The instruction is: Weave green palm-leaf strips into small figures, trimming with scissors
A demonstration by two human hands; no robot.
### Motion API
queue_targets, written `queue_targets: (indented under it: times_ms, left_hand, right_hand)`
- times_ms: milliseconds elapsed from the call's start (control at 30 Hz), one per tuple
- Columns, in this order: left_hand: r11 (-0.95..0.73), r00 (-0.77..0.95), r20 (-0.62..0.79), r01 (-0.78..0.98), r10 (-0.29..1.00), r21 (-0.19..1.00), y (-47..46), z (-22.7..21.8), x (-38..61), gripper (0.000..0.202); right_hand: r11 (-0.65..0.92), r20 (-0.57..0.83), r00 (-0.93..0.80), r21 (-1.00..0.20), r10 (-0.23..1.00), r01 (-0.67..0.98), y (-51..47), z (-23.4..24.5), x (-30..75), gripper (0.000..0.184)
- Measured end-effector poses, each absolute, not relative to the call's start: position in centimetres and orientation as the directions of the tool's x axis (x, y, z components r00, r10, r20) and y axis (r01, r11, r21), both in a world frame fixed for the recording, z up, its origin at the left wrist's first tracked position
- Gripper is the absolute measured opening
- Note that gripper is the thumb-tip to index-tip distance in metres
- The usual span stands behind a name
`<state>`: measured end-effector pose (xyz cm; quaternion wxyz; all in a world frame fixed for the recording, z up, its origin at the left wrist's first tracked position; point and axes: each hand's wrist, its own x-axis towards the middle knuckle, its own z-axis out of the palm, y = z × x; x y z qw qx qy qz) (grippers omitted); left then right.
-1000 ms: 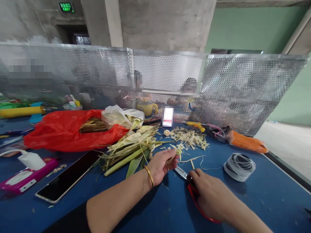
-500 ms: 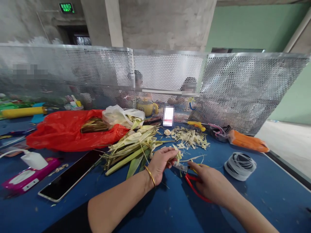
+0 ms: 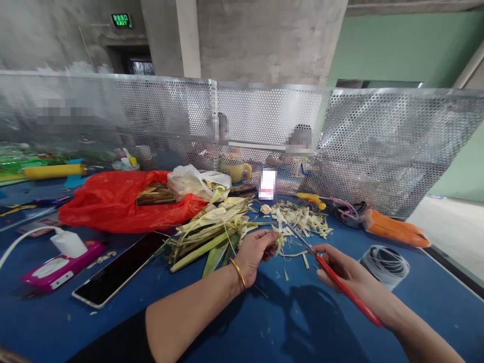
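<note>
Scissors (image 3: 340,281) blades blurred, perhaps open.

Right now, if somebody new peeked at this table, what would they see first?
Probably the big red bag at the back left of the blue table. Next, in the middle, the left hand pinches a leaf strip while the right hand points red-handled scissors at it, beside a pile of green leaves.

A green sign (image 3: 121,20) on the far wall reads "EXIT" — no other text is legible.
</note>
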<state>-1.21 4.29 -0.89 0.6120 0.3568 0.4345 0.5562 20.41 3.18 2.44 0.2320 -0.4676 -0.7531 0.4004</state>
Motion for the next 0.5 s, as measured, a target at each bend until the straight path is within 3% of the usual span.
queue_targets:
  times_ms: [133,233,367,500]
  left_hand:
    - [0.123,0.018,-0.125,-0.348,0.992,0.929,4.2,-0.9,-1.1,0.027]
    - [0.172,0.055,-0.163,-0.368,0.985,0.914,4.0,-0.9,-1.0,0.028]
    - [0.219,0.096,-0.197,-0.364,0.976,0.905,3.8,-0.9,-0.9,0.026]
    - [0.221,0.073,-0.208,-0.355,0.975,0.908,3.8,-0.8,-0.9,0.027]
  right_hand:
    - [0.237,-0.021,-0.388,-0.761,0.922,0.604,3.7,1.8,20.5,0.045]
    - [0.176,0.062,-0.173,-0.586,0.983,0.791,4.3,1.1,20.5,0.048]
    - [0.137,0.08,-0.113,-0.453,0.99,0.881,4.6,1.1,20.4,0.053]
    - [0.049,0.252,-0.027,-0.085,0.967,0.995,4.5,1.7,20.9,0.059]
